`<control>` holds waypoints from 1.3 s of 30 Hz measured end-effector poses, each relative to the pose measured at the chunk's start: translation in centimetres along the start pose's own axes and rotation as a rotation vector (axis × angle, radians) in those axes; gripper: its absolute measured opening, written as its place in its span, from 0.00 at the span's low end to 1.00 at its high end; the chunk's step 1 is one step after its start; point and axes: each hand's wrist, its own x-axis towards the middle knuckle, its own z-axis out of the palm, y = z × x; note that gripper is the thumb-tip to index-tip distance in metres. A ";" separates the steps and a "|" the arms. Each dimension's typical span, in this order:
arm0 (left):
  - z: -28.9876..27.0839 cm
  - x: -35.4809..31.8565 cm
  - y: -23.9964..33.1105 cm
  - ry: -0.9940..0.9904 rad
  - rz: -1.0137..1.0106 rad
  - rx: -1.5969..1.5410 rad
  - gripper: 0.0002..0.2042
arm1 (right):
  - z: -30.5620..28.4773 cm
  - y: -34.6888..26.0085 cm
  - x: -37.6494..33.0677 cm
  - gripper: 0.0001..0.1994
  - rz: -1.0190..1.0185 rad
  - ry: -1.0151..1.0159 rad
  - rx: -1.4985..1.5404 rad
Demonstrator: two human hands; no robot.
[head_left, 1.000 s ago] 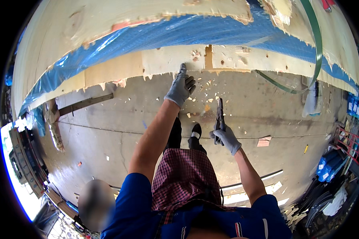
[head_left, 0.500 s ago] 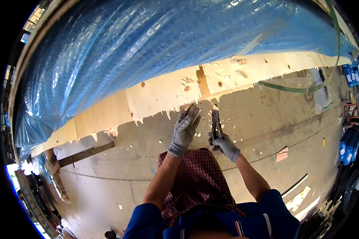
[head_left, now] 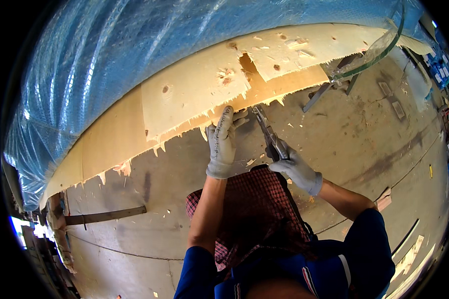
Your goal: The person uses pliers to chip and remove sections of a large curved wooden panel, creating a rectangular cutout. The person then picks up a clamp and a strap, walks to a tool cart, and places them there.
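A stack of pale veneer sheets (head_left: pixel 184 99) spans the view, its near edge ragged with splinters. My gloved left hand (head_left: pixel 222 144) is up at that edge, its index finger stretched out against the wood and the other fingers apart, gripping nothing that I can make out. In my gloved right hand (head_left: pixel 297 169) is a pair of dark metal pliers (head_left: pixel 267 130), the fist closed round the handles. The plier jaws point up at the splintered edge, just right of my left fingers. Whether they bite on wood cannot be seen.
Blue bubble wrap (head_left: pixel 105 55) covers the far part of the stack. A green strap (head_left: pixel 379 57) hangs at the right. Beneath are a wooden beam (head_left: pixel 107 217) at the left and metal legs (head_left: pixel 318 96) at the right. Wood chips litter the concrete floor (head_left: pixel 134 249).
Both hands have moved up to the veneer edge. The plier jaws, which had a wood chip at their tip below the edge, now reach the edge. My view has shifted and tilted.
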 end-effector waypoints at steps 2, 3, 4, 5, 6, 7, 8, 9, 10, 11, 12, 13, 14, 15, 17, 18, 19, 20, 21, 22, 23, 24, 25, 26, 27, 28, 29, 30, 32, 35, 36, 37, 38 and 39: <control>0.8 0.0 0.0 0.042 -0.020 0.026 0.15 | 0.5 -0.2 -0.1 0.15 0.057 0.000 0.235; 0.8 0.1 0.3 0.047 -0.017 0.072 0.15 | 0.8 -0.7 0.0 0.13 0.082 -0.002 0.347; 0.9 0.1 0.7 0.052 -0.014 0.117 0.16 | 1.0 -1.5 0.1 0.12 0.092 0.012 0.298; 0.7 -0.1 0.5 0.062 -0.014 0.152 0.17 | 1.2 -2.5 -0.1 0.12 0.110 0.031 0.240; 0.5 -0.1 0.4 0.043 0.012 0.206 0.17 | 1.3 -3.2 0.0 0.11 0.129 0.050 0.184; 0.4 0.3 0.3 0.037 0.035 0.217 0.17 | 1.1 -3.5 0.4 0.11 0.149 0.062 0.142; 0.5 0.0 0.0 0.042 0.045 0.222 0.17 | 0.7 -3.7 0.4 0.11 0.187 0.078 0.097; 0.6 -0.2 -0.2 0.049 0.055 0.228 0.16 | 0.4 -3.9 0.4 0.11 0.226 0.093 0.053; 0.9 -0.5 -0.5 0.074 0.045 0.190 0.16 | 0.7 -4.0 0.5 0.11 0.160 0.140 0.104; 2.1 -0.6 0.2 0.098 0.042 0.154 0.16 | 0.7 -4.2 0.6 0.11 0.166 0.127 0.072; 2.8 -0.6 0.6 0.122 0.040 0.119 0.16 | 0.6 -4.3 0.6 0.11 0.174 0.113 0.040; 2.7 -0.6 0.3 0.149 0.050 0.113 0.16 | 0.5 -4.4 0.7 0.11 0.182 0.098 0.007; 2.6 -0.5 0.2 0.175 0.070 0.107 0.16 | 0.8 -5.0 0.8 0.10 0.233 0.134 -0.122; 2.5 -0.4 0.1 0.202 0.091 0.100 0.16 | 0.6 -5.0 1.0 0.10 0.232 0.114 -0.175; 2.3 -0.3 -0.3 0.194 0.110 0.060 0.16 | -0.5 -3.9 1.6 0.09 0.230 0.085 -0.278; 2.2 -0.3 -0.3 0.187 0.117 0.051 0.16 | -0.8 -2.9 1.8 0.09 0.181 0.120 -0.329; 2.3 -0.5 -0.3 0.191 0.095 0.072 0.16 | -1.1 -1.4 1.9 0.08 0.132 0.154 -0.381; 2.6 -0.5 0.0 0.197 0.086 0.098 0.16 | -1.3 -0.2 2.6 0.08 0.072 0.178 -0.431; 2.6 -0.6 0.4 0.206 0.076 0.126 0.16 | -1.6 1.2 3.4 0.08 -0.046 0.217 -0.531; 1.6 -0.2 -0.2 0.202 0.071 0.173 0.15 | -1.8 2.4 4.3 0.08 -0.166 0.258 -0.630; 1.6 -0.3 0.2 0.183 0.076 0.164 0.15 | -1.5 2.7 4.7 0.08 -0.282 0.304 -0.724; 1.9 -0.4 0.7 0.163 0.080 0.154 0.14 | -1.0 1.1 5.2 0.07 -0.170 0.404 -0.759; 2.1 -0.2 0.9 0.158 0.092 0.152 0.14 | -1.9 2.4 6.8 0.07 -0.329 0.459 -0.816; 2.9 0.0 1.0 0.138 0.101 0.148 0.13 | -4.0 4.8 9.8 0.08 -0.508 0.533 -0.874; 3.5 0.1 0.6 0.145 0.112 0.148 0.12 | -6.1 7.2 12.3 0.08 -0.679 0.601 -0.937; 3.5 -0.1 0.5 0.169 0.120 0.152 0.11 | -5.6 9.9 14.2 0.11 -0.723 0.500 -0.567; 2.6 -0.2 0.4 0.192 0.114 0.145 0.11 | -3.9 11.2 13.7 0.11 -0.631 0.364 -0.420; 2.3 0.0 0.3 0.201 0.110 0.132 0.11 | -2.3 11.6 12.3 0.12 -0.545 0.238 -0.281; 0.6 0.2 -0.5 0.162 0.093 0.137 0.11 | -0.9 9.1 9.0 0.13 -0.327 0.039 -0.070; 1.0 0.1 -0.3 0.137 0.091 0.112 0.11 | 0.1 3.6 3.6 0.14 -0.020 -0.223 0.369; 1.5 -0.1 -0.1 0.130 0.063 0.107 0.12 | 1.1 2.8 3.2 0.14 0.043 -0.359 0.666; 2.1 -0.3 0.2 0.125 0.036 0.102 0.12 | 1.9 2.0 2.8 0.14 0.106 -0.495 0.965; 2.3 -0.2 0.9 0.122 0.031 0.104 0.13 | 2.6 1.2 2.6 0.14 0.071 -0.495 0.973; 2.5 -0.1 1.0 0.112 0.049 0.108 0.13 | 2.5 1.2 2.1 0.15 0.104 -0.580 1.105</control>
